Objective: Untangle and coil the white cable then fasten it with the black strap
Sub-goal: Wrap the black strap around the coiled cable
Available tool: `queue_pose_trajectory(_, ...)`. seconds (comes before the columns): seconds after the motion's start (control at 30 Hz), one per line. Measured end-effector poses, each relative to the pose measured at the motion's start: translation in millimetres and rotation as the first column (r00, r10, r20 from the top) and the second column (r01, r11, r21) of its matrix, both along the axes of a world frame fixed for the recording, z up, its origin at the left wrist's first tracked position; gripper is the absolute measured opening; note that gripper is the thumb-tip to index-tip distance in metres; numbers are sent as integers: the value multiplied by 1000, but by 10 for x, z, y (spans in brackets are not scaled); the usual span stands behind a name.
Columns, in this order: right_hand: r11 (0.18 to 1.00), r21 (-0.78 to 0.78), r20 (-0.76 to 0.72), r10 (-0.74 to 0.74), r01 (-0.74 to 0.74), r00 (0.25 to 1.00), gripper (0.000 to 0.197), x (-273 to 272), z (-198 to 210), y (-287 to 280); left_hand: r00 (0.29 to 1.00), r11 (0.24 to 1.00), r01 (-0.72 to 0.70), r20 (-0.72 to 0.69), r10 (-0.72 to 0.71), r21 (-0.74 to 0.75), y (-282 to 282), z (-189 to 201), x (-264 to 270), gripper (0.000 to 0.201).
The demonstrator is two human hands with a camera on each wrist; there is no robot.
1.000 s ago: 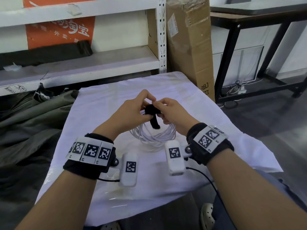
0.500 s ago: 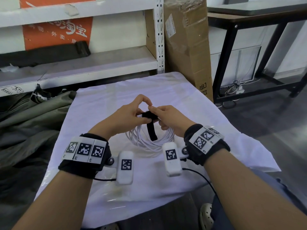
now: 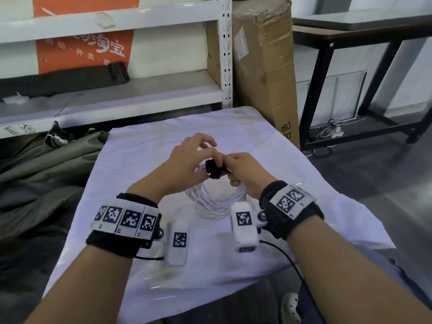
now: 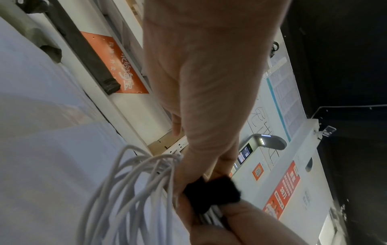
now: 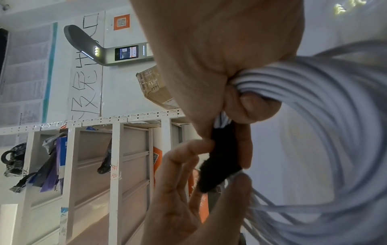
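The white cable (image 3: pixel 216 202) is wound into a coil whose lower part rests on the white cloth (image 3: pixel 140 174). The black strap (image 3: pixel 214 170) is wrapped round the top of the coil. My right hand (image 3: pixel 230 170) grips the bundled strands of the cable (image 5: pixel 314 99) just beside the strap (image 5: pixel 220 157). My left hand (image 3: pixel 208 166) pinches the strap (image 4: pixel 211 194) between thumb and forefinger, and its other fingers (image 3: pixel 205 139) are lifted and spread. In the left wrist view, loops of the cable (image 4: pixel 125 190) fan out below the strap.
A tall cardboard box (image 3: pixel 264 73) leans at the table's far right corner. White metal shelving (image 3: pixel 117 97) runs behind the table. Dark green fabric (image 3: pixel 46 164) lies heaped at the left, and a black-framed table (image 3: pixel 350 43) stands at the right.
The strap's loose tail, which hung down across the coil, is now wound up round the bundle. My left fingers have lifted and spread.
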State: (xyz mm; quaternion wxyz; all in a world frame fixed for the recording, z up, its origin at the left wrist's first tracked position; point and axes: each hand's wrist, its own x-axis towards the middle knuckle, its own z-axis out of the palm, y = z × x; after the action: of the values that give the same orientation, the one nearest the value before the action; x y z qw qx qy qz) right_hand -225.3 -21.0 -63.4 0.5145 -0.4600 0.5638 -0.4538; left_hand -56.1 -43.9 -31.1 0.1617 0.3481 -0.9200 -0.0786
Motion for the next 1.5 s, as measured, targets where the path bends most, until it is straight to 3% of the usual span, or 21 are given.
queue_pose_trajectory(0.1, 1000, 14, 38, -3, 3, 999, 30, 6, -2, 6, 996, 999, 16, 91, -12, -43, -4, -53, -32, 35)
queue_pose_trajectory(0.3, 999, 18, 166, -41, 39, 985, 34, 15, 45, -16, 982, 997, -9, -189, -5, -74, -14, -42, -96, 14)
queue_pose_trajectory(0.47, 994, -56, 104, -91, 97, 990, 36, -6, 78, -19, 977, 987, -10, -210, -25, -163, 88, 50, -152, 18)
queue_pose_trajectory(0.63, 973, -123, -51, -203, 196, 978, 41, -34, -18, -61, 961, 994, 64, -274, -37, 91, 246, 158, -239, 11)
queue_pose_trajectory(0.73, 974, -130, -76, -198, 187, 977, 46, -44, -41, -71, 960, 975, 96, -279, -37, 200, 292, 261, -228, 12)
queue_pose_trajectory(0.9, 971, -210, -163, -148, 113, 975, 45, -41, 15, -45, 854, 960, -86, -475, 210, 268, 119, 334, -15, 14)
queue_pose_trajectory(1.03, 988, -142, -178, 34, -60, 983, 35, 30, 43, -3, 765, 890, -272, -478, 431, 366, -27, 172, 43, 21)
queue_pose_trajectory(1.13, 979, -146, -134, 121, -140, 984, 31, 35, 85, 19, 713, 830, -284, -473, 517, 480, -83, 67, 85, 23)
queue_pose_trajectory(1.4, 954, -294, -193, 1, -59, 981, 28, 10, 119, 20, 732, 641, -181, -333, 594, 746, -92, -62, 57, 28)
queue_pose_trajectory(1.5, 948, -310, -172, 21, -75, 985, 27, 15, 140, 41, 735, 562, -133, -299, 608, 816, -34, -44, 50, 16)
